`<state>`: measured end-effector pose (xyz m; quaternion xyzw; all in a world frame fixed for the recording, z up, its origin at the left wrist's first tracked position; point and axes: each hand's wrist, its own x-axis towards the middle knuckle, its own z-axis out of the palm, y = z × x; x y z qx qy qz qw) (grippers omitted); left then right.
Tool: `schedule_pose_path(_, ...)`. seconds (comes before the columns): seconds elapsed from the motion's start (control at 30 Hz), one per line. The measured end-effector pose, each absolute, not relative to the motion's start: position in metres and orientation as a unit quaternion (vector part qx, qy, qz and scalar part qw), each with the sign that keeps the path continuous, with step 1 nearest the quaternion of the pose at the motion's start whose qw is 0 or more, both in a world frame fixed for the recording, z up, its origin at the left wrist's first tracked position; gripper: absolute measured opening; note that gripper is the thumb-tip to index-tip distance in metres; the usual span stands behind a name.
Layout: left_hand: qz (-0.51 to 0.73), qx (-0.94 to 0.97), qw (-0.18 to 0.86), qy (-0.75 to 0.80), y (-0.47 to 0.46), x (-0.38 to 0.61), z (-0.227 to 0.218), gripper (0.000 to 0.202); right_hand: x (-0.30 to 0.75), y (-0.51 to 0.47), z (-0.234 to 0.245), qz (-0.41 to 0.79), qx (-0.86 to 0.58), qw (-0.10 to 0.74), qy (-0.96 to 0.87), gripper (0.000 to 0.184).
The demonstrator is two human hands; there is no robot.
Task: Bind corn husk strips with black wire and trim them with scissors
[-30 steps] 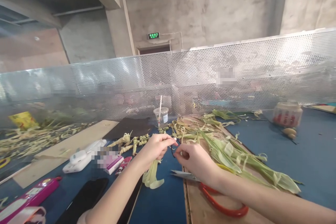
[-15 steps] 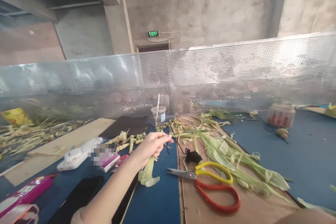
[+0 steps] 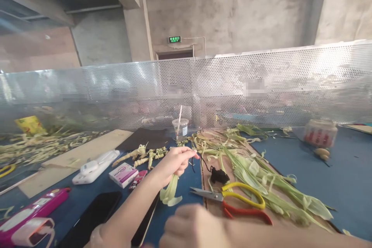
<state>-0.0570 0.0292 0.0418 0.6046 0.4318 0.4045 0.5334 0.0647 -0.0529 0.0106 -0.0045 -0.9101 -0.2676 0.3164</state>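
My left hand [image 3: 178, 162] reaches in from the lower left, fingers curled and thumb pinched against the forefinger. Black yarn [image 3: 202, 158] runs from the pinch to a small tangled black clump [image 3: 219, 176] on the brown board. Below the same hand hangs a pale green husk strip [image 3: 171, 193], its upper end hidden in the curled fingers. My right hand [image 3: 193, 224] is low in front, blurred, with its fingers seemingly bent; whether it holds anything does not show. Just beyond it lie scissors [image 3: 221, 195] with yellow and red handles, partly covered by the right arm.
Green husks [image 3: 261, 174] spread over the brown board [image 3: 209, 213]. To the left lie knotted plant pieces [image 3: 151, 157], a white device [image 3: 95, 166], a small box [image 3: 123, 174] and a phone [image 3: 90, 219]. A cup with a straw [image 3: 180, 128] stands by the perforated metal screen [image 3: 130, 97]; a jar [image 3: 320, 133] sits right.
My right hand and forearm have come in from the lower right, now covering part of the red scissor handle. The view has shifted slightly; the left hand keeps its pinch.
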Motion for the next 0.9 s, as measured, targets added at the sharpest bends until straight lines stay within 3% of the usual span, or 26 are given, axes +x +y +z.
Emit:
schedule_pose_path(0.1, 0.417, 0.596, 0.540, 0.423, 0.030, -0.056, 0.040, 0.025, 0.090, -0.012, 0.014, -0.253, -0.052, 0.415, -0.872, 0.012)
schedule_pose_path(0.2, 0.425, 0.590, 0.539, 0.425, 0.029, -0.053, 0.040, 0.025, 0.110, 0.013, 0.004, -0.180, -0.211, 0.489, -0.827, 0.016)
schedule_pose_path(0.3, 0.421, 0.586, 0.544, 0.428, 0.028, -0.050, 0.039, 0.025, 0.114, 0.022, -0.013, -0.111, -0.313, 0.476, -0.814, 0.020)
schedule_pose_path(0.43, 0.427, 0.588, 0.536, 0.429, 0.025, -0.044, 0.037, 0.026, 0.108, 0.025, -0.023, -0.110, -0.374, 0.466, -0.794, 0.022)
schedule_pose_path(0.9, 0.469, 0.553, 0.534, 0.436, 0.021, -0.030, 0.030, 0.021, 0.111, 0.036, -0.016, -0.151, -0.352, 0.449, -0.807, 0.022)
